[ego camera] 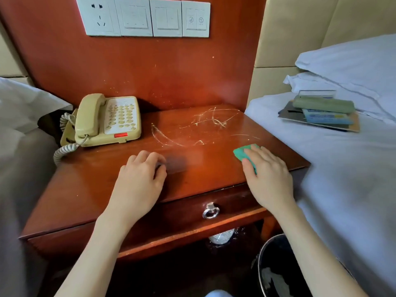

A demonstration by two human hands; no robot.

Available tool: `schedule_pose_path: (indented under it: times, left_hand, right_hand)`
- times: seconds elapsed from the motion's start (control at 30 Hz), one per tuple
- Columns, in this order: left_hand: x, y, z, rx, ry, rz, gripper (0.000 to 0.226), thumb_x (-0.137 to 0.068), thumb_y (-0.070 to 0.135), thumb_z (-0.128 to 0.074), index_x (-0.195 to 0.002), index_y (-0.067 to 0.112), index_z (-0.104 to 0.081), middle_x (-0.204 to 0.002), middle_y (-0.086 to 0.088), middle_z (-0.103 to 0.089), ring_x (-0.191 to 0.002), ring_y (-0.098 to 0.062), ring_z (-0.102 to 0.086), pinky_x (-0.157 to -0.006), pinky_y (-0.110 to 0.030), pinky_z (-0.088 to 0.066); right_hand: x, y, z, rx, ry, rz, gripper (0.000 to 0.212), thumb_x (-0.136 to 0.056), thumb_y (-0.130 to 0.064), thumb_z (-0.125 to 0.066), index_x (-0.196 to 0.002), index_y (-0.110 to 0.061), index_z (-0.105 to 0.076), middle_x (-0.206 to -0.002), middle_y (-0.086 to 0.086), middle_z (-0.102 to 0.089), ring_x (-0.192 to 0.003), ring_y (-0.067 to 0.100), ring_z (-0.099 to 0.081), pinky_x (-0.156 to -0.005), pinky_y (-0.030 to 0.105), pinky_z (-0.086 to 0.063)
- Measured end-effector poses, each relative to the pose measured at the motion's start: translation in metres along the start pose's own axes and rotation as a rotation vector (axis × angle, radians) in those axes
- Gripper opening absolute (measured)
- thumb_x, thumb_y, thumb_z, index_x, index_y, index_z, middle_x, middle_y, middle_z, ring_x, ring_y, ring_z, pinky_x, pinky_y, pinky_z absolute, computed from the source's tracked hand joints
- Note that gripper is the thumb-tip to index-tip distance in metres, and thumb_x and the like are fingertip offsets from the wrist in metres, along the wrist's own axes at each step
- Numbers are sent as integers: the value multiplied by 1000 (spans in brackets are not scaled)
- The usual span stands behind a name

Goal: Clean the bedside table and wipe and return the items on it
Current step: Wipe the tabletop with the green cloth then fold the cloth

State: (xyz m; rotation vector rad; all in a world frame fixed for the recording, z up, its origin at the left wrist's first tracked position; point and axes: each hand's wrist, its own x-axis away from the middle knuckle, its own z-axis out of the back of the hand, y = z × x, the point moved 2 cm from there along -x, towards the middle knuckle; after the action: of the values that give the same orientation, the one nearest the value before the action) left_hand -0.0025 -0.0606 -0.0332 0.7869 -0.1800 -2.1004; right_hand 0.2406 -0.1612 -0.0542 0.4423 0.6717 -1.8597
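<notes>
The red-brown wooden bedside table point(96, 189) has pale dusty smears point(199, 127) across its back right part. My right hand point(267, 176) lies flat on a green cloth point(241, 152) near the table's right front corner, pressing it to the wood. My left hand point(139, 179) rests on the middle of the tabletop with fingers loosely bent, holding nothing. A beige corded telephone point(107, 120) stands at the back left of the table. A stack of removed items point(321, 112), a green pouch on booklets and cards, lies on the bed to the right.
A white bed point(353, 179) with a pillow point(353, 61) flanks the table on the right; another bed's sheet point(21, 108) is at left. A drawer with a ring pull point(211, 211) sits under the top. A black bin point(278, 266) stands below right. Wall switches point(143, 17) hang above.
</notes>
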Motion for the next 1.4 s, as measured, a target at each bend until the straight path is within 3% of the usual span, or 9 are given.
schedule_pose_path:
  times: [0.1,0.2,0.3,0.43,0.63,0.77,0.87,1.03,1.4]
  left_hand:
    - [-3,3,0,-58,22,-2,18,-96,22,-50,-110,18,-62,-113,-2,-60,-101,-25,-50,-79,-33,-35]
    - [-7,-1,7,-119,28,7,22,-95,20,-50,-112,15,-63,-114,-7,-60,-101,-32,-51,-79,-40,-38]
    - [-8,-9,15,-160,59,43,22,-95,19,-49,-111,14,-63,-112,-10,-61,-100,-36,-52,-79,-45,-39]
    - [-5,-16,14,-179,53,68,21,-95,18,-49,-111,13,-62,-112,-11,-61,-101,-36,-52,-79,-45,-39]
    - [-1,-21,13,-167,48,32,20,-95,17,-50,-109,11,-63,-108,-10,-62,-98,-36,-53,-77,-45,-40]
    - [-2,-20,14,-148,45,19,20,-95,17,-49,-108,12,-63,-108,-10,-62,-99,-35,-53,-78,-45,-40]
    - [-2,-23,17,-124,43,24,20,-95,18,-49,-108,13,-62,-110,-9,-62,-100,-36,-52,-79,-46,-41]
    - [3,-50,38,-106,86,82,18,-95,17,-50,-107,14,-63,-112,-11,-62,-99,-38,-52,-82,-50,-43]
    - [26,-104,82,-18,205,248,24,-95,14,-45,-107,16,-65,-113,-10,-61,-105,-35,-50,-87,-47,-41]
  right_hand:
    - [4,-41,-1,-61,-147,248,41,-100,-36,-36,-137,-24,-48,-147,-3,-44,-139,18,-34,-109,34,-30]
    - [9,-82,-11,-108,-196,414,43,-99,-38,-31,-138,-26,-46,-147,-4,-44,-138,17,-35,-107,33,-30]
    - [18,-97,-20,-153,39,435,34,-94,-26,-44,-117,-16,-67,-125,2,-65,-120,20,-58,-93,35,-52]
    - [22,-70,-27,-190,386,536,24,-88,-15,-54,-95,-7,-75,-102,6,-73,-99,21,-69,-76,35,-57]
    - [4,5,-15,-96,513,399,32,-94,-14,-45,-86,-2,-74,-93,8,-74,-87,25,-71,-74,34,-53]
    - [0,8,-13,-85,542,238,38,-97,-17,-42,-81,-3,-73,-89,6,-74,-83,25,-71,-71,33,-48]
    - [7,-21,-17,-108,581,186,39,-98,-20,-41,-81,-6,-73,-88,4,-74,-83,23,-69,-71,32,-46]
    - [25,-112,-37,-156,528,350,32,-94,-20,-46,-82,-9,-73,-90,3,-73,-87,20,-69,-68,31,-52]
    - [51,-236,-50,-117,415,427,31,-95,-27,-46,-81,-13,-71,-88,3,-71,-86,23,-68,-63,33,-53]
